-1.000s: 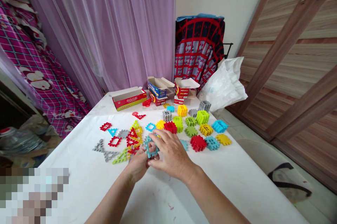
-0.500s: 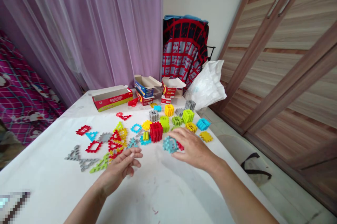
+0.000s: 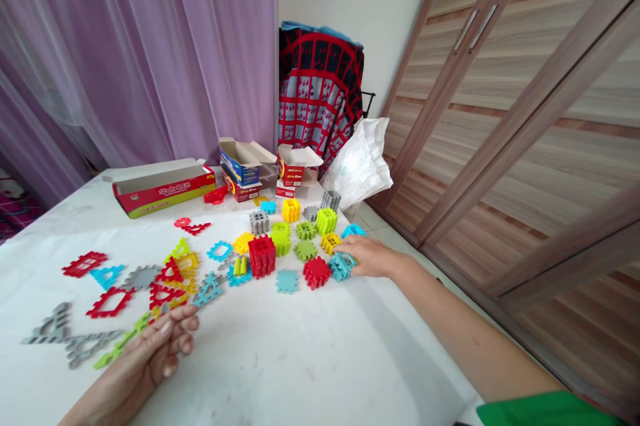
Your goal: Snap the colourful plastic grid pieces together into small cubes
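My right hand point(image 3: 367, 256) reaches to the right side of the table, its fingers closed around a teal stack of interlocking plastic pieces point(image 3: 341, 267). Just left of that stack lies a red stack point(image 3: 317, 273), and beyond it a flat teal square piece point(image 3: 287, 281). My left hand point(image 3: 155, 349) is in the lower left, fingers loosely stretched with nothing in them. It hovers over or beside a lime-green triangle piece point(image 3: 120, 346); contact cannot be made out. Red triangle pieces point(image 3: 167, 283) lie just past its fingertips.
Further in are a tall red stack point(image 3: 262, 257), a lime stack point(image 3: 327, 221) and a yellow stack point(image 3: 291, 211). A long red box point(image 3: 170, 193), smaller open boxes point(image 3: 245, 173) and a white plastic bag point(image 3: 357, 163) line the back. A wooden wardrobe point(image 3: 525, 113) stands at right.
My right hand has moved right with the teal stack, revealing the red stack and the flat teal piece. My left hand has drawn left and nearer. The view has turned rightward.
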`<control>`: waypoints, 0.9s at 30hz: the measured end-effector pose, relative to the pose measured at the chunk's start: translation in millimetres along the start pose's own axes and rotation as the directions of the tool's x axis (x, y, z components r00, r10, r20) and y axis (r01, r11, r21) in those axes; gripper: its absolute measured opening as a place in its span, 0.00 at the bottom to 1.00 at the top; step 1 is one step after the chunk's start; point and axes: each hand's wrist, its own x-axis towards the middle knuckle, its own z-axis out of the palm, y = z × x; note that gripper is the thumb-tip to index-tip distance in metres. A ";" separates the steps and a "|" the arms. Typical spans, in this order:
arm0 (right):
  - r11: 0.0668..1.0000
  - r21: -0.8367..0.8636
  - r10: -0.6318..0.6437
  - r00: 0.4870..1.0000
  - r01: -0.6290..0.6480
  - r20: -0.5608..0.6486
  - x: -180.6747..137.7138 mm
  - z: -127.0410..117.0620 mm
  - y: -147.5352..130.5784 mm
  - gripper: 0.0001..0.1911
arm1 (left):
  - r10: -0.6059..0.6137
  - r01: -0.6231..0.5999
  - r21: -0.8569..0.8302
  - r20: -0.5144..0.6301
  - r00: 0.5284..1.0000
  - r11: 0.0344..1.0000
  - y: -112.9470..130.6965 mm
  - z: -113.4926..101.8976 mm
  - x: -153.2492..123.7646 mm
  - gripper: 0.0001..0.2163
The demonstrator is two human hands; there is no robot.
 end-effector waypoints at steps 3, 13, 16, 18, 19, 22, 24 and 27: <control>1.000 -0.017 -0.025 0.999 0.026 0.025 4.3 -1.2 -3.9 0.25 | -0.012 0.012 0.014 -0.007 1.000 1.000 -1.0 -3.1 1.1 0.24; 0.999 -0.033 -0.039 0.997 0.042 0.070 10.5 7.2 -1.7 0.27 | -0.028 0.027 -0.030 -0.050 0.998 0.999 0.7 1.6 0.0 0.24; 0.999 -0.013 -0.044 0.998 0.045 0.038 11.5 11.7 -0.4 0.26 | -0.038 0.036 -0.042 -0.047 0.998 0.999 0.5 1.4 0.0 0.24; 0.999 -0.017 -0.046 0.998 0.047 0.036 11.7 13.0 -0.4 0.26 | -0.047 0.045 -0.048 -0.046 0.998 0.998 0.7 1.1 0.3 0.24; 0.999 -0.022 -0.045 0.998 0.046 0.038 11.9 13.1 -0.8 0.26 | -0.051 0.049 -0.052 -0.045 0.998 0.997 0.9 1.0 0.5 0.24; 0.999 -0.027 -0.037 0.998 0.038 0.042 12.0 11.9 -3.5 0.26 | -0.056 0.053 -0.063 -0.038 0.998 0.997 1.3 0.8 0.6 0.24; 0.999 -0.026 -0.031 0.998 0.032 0.047 11.3 9.6 -6.1 0.27 | -0.055 0.053 -0.062 -0.036 0.998 0.997 1.4 0.3 0.4 0.24; 0.999 -0.032 -0.020 0.999 0.022 0.043 6.7 2.9 -9.7 0.27 | -0.038 0.036 -0.050 -0.029 0.999 0.998 0.9 -0.1 -0.6 0.25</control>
